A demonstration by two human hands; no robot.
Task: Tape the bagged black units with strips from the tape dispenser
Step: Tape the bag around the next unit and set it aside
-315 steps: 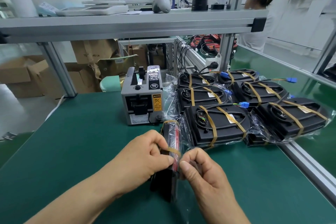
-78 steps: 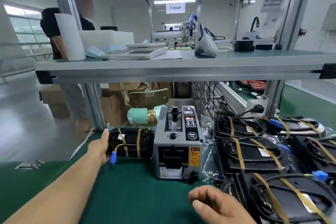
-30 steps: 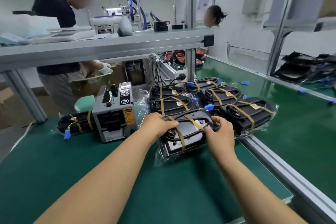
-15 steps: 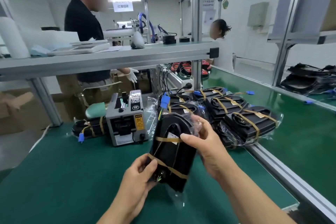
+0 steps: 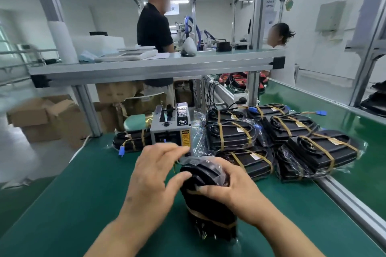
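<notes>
At the near centre of the green table (image 5: pixel 83 194), my right hand (image 5: pixel 234 188) wraps the bagged black unit (image 5: pixel 206 208). It stands on end, long axis near upright, rounded end up and tipped toward the far tape dispenser (image 5: pixel 171 127). My left hand (image 5: pixel 152 175), fingers loosely spread, thumb touching the unit's top, hovers at the dispenser's mouth. Best practice: hold the unit steady, pull the strip straight, lay it taut.

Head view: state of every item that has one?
held bagged unit, upright on end, tape bands on.
right hand, grips the held bagged unit.
left hand, fingers extended at the tape dispenser front.
tape dispenser, upright, outlet hidden by the left hand.
lone unit left of it, lying flat, taped.
pile of units at right, lying flat, bagged, taped.
</notes>
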